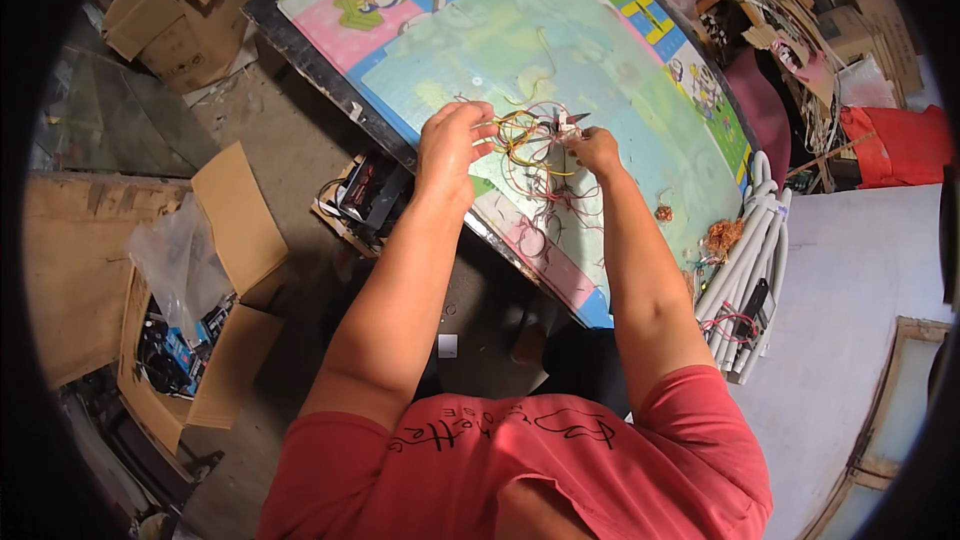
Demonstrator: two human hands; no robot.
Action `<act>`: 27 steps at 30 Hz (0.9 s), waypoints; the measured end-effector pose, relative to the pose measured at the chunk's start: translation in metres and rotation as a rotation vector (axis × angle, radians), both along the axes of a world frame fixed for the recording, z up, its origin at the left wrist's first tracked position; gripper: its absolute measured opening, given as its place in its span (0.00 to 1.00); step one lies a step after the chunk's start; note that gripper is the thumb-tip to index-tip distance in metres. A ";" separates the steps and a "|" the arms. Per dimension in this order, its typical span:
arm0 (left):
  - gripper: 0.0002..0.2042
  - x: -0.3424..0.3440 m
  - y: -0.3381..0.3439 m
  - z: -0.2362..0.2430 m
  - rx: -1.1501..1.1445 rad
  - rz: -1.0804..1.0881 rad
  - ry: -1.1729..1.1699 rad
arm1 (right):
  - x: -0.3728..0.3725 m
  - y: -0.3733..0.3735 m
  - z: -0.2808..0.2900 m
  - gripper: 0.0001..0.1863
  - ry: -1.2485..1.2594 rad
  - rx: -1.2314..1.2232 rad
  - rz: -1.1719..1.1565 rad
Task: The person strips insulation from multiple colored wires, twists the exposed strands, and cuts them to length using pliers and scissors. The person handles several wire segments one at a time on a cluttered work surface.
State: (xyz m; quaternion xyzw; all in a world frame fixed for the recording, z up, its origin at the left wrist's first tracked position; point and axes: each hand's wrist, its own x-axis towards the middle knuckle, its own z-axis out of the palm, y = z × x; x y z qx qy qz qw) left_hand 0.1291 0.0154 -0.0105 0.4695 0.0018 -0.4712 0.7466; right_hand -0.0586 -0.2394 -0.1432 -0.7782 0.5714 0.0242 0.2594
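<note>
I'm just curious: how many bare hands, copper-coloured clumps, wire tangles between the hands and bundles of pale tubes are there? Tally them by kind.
Bare hands: 2 (left hand, right hand)
Copper-coloured clumps: 2 (larger clump, smaller clump)
Wire tangle: 1
Pale tube bundle: 1
Total: 6

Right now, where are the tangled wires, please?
In the head view, the tangled wires are upper centre, over the tabletop, mainly between the left hand and right hand.

red shirt (430, 480), short sleeves (705, 420), loose cut. black script-like lettering (440, 437) and looping line drawing (590, 430) across front. left hand (453, 145), right hand (597, 151) ungloved.
</note>
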 end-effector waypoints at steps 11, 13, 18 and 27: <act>0.10 -0.030 -0.020 -0.005 -0.020 -0.153 -0.067 | -0.004 0.053 0.136 0.09 -0.989 0.022 -0.140; 0.12 -0.046 -0.032 -0.008 -0.055 -0.232 -0.121 | -0.015 0.063 0.150 0.09 -1.031 0.001 -0.107; 0.14 -0.083 -0.051 -0.013 -0.078 -0.327 -0.315 | -0.022 0.104 0.148 0.09 -1.082 0.039 -0.083; 0.08 -0.090 -0.063 -0.019 -0.070 -0.324 -0.224 | -0.033 0.133 0.127 0.07 -1.160 0.168 -0.139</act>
